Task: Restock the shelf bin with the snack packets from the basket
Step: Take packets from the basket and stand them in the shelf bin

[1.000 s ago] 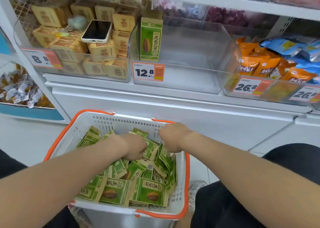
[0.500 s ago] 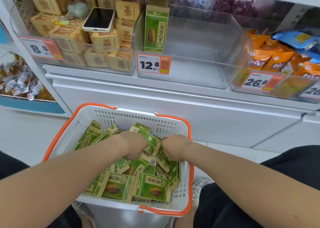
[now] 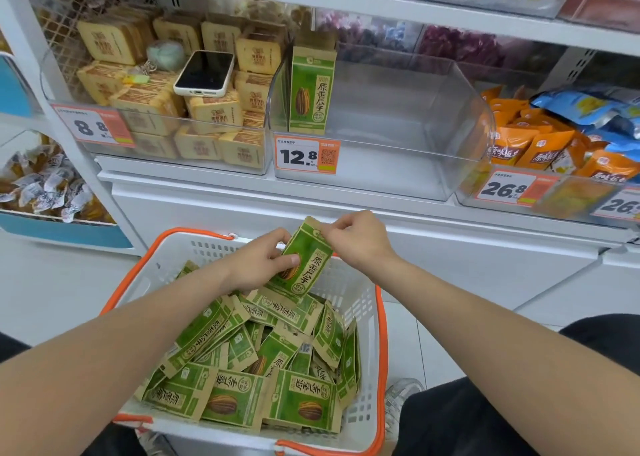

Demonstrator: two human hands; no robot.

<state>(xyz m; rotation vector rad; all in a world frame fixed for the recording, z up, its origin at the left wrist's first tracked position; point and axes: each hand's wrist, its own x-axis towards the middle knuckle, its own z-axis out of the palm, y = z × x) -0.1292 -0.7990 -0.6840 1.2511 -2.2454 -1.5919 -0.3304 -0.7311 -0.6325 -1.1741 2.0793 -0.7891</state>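
Green-and-tan paper snack packet (image 3: 304, 261): over white, orange-rimmed plastic basket (image 3: 381, 334); left grip (image 3: 258, 265) grasps its middle, right grip (image 3: 356, 239) pinches its top corner. Clear plastic shelf bin (image 3: 398, 175): one matching upright packet (image 3: 310, 91) at its left end.

Below the shelf bin (image 3: 398, 166), basket (image 3: 360, 303) of packets (image 3: 242, 351); one packet (image 3: 309, 91) upright at bin's left end; phone (image 3: 204, 73) atop boxes (image 3: 214, 114) leftward.

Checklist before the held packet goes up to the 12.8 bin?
1. Grip: left hand and right hand both pinch the green packet: ok.
2. Packet free of the pile in the basket: lower end overlaps it in view: cannot tell.
3. Room in the clear bin: one standing packet at its left wall, rest bare: ok.
4. Path up to the bin unobstructed: ok.
5. Phone lies outside that bin: ok.
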